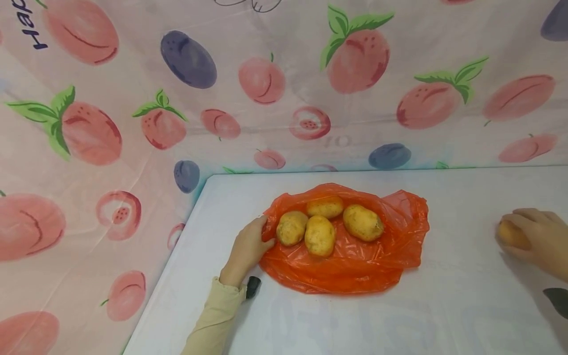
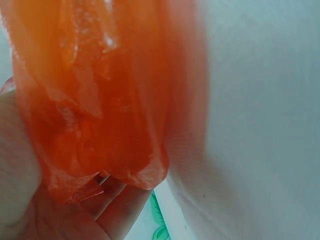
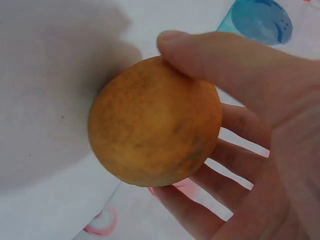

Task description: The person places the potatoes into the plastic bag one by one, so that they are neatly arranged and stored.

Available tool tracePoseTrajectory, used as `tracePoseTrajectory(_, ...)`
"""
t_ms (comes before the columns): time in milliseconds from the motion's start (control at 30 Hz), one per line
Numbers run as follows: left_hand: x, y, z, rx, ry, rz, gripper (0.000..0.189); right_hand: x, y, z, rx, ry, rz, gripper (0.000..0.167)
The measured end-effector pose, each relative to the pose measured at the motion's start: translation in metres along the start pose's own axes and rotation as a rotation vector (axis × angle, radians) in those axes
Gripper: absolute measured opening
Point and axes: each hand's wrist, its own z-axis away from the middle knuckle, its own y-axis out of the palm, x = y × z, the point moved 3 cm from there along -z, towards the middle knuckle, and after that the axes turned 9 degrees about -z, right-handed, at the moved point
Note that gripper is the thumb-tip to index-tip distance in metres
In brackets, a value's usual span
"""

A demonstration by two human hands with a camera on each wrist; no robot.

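Note:
A crumpled orange-red plastic bag (image 1: pixel 350 276) lies spread on the white table, with several yellow-brown potatoes (image 1: pixel 320 236) resting on it. At the bag's left edge my left hand (image 1: pixel 249 245) holds the thin plastic between thumb and fingers. The left wrist view shows the translucent bag (image 2: pixel 100 115) filling the space before the palm, over the fingers (image 2: pixel 122 210). Far to the right, my right hand (image 1: pixel 539 239) grips a single potato (image 3: pixel 155 122) close over the table. Its thumb lies on one side of the potato and the other fingers curl behind it.
The white table (image 1: pixel 457 212) ends at the back and left against a fruit-printed cloth (image 1: pixel 266 123). A small black object (image 1: pixel 253 287) sits at my left wrist, and another dark piece (image 1: pixel 556 301) shows below the right one.

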Motion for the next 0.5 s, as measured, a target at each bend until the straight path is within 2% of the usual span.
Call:
tracePoseTrajectory(133, 0.0002, 0.0001, -0.0001, 0.001, 0.001, -0.004, 0.064, -0.0048, 0.0006, -0.0002, 0.035, 0.039, -0.005, 0.071)
tracePoseTrajectory(333, 0.0010, 0.0008, 0.0001, 0.007, -0.006, -0.003, 0.066, -0.0014, -0.0022, -0.0004, -0.006, -0.005, -0.012, 0.065)
tracePoseTrajectory(500, 0.0002, 0.0002, 0.0000, 0.004, -0.001, -0.006, 0.065, 0.0002, -0.0021, -0.0005, -0.032, 0.010, -0.001, 0.064)
